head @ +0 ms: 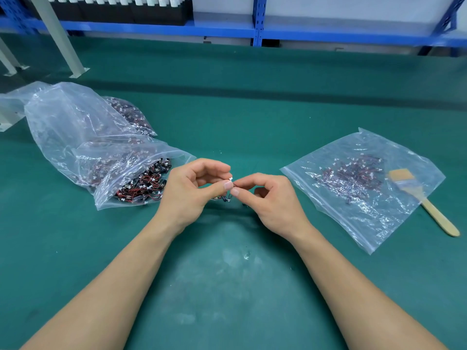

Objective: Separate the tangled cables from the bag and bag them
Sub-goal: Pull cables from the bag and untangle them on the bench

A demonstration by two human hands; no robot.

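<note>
A big clear plastic bag (75, 127) lies at the left, its mouth facing me, with a tangle of red-and-black cables (141, 184) with white connectors spilling at the opening. A flat clear zip bag (364, 210) at the right holds a layer of separated cables (353, 175). Between them, above the green mat, my left hand (192, 190) and my right hand (265, 198) meet. Both pinch a small cable; its white connector (230, 179) shows at my fingertips and a dark end (225, 199) hangs below.
A wooden-handled brush (419, 193) lies partly under the right bag's edge. The green table (227, 274) has a worn pale patch near me. Blue shelving (257, 29) and grey metal legs (60, 39) stand at the back.
</note>
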